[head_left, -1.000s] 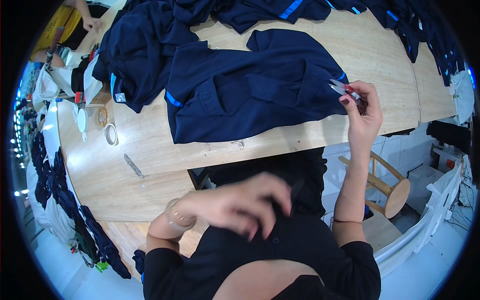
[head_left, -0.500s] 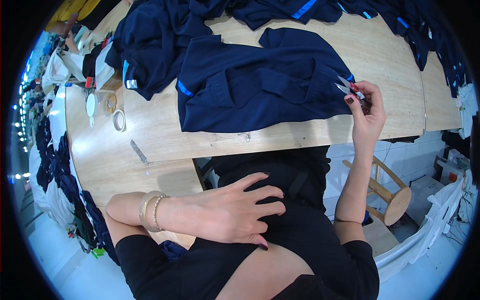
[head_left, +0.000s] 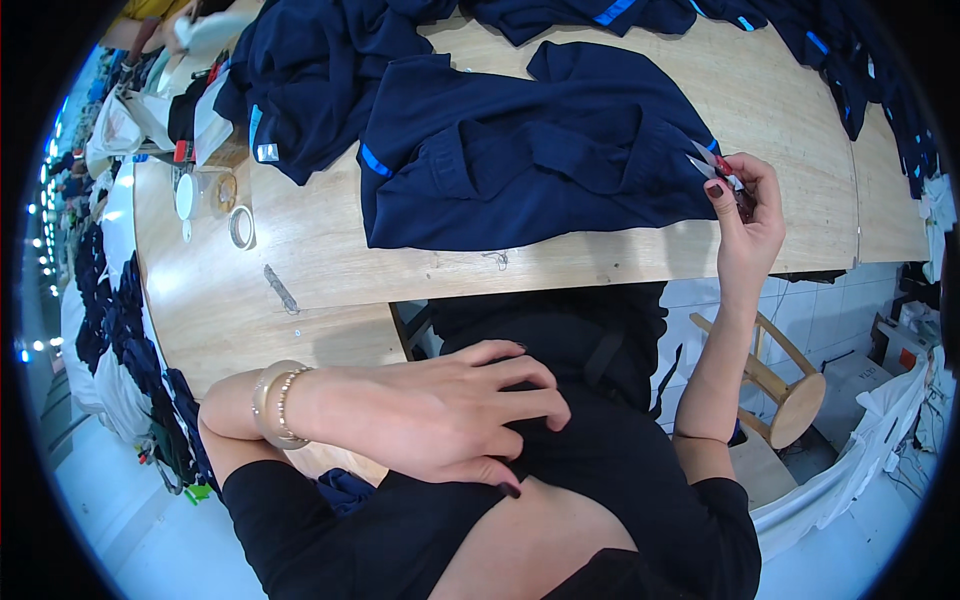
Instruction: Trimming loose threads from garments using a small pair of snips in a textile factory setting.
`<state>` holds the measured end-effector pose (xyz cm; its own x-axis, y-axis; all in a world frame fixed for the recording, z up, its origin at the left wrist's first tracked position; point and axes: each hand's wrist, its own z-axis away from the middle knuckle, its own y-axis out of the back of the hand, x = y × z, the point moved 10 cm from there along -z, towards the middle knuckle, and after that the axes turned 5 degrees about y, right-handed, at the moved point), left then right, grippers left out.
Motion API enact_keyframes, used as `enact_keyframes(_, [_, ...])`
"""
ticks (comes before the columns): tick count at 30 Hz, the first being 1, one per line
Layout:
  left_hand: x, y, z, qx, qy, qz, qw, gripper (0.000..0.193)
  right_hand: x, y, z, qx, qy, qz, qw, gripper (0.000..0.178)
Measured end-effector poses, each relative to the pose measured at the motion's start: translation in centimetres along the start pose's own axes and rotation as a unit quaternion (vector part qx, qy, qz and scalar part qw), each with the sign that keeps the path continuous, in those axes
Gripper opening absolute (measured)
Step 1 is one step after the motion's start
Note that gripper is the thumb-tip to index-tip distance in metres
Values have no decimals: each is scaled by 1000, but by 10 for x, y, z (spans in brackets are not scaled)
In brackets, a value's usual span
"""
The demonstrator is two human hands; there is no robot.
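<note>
Bare tabletop (head_left: pixel 312 225) opens a passage between tape roll (head_left: pixel 235 232) and navy garment (head_left: pixel 540 150) (piled clothing (head_left: pixel 310 75) blocks its far end).

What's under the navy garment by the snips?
The wooden table shows past the near edge of the garment. The part directly beneath is covered, so whether anything else lies there can't be seen.

Grey box (head_left: pixel 852 390) beside the stool (head_left: pixel 798 410), to my right: dark letters on its side, too small and blurred for me to read surely.
Navy clothes pile (head_left: pixel 310 85), to my left: a small white label (head_left: pixel 267 152) near a light-blue strip (head_left: pixel 255 124); I can make out no words on it.
</note>
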<state>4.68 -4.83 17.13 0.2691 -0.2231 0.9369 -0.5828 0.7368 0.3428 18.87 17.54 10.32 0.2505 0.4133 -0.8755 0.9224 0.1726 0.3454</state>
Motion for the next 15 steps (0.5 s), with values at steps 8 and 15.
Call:
enact_keyframes(8, [5,-2,-2,82,-3,-204,975,33,-4,-5,-3,-3,19,-6,1000,28])
enact_keyframes(15, [3,7,5,-2,15,-45,999,32,-1,3,-1,11,8,1,1000,28])
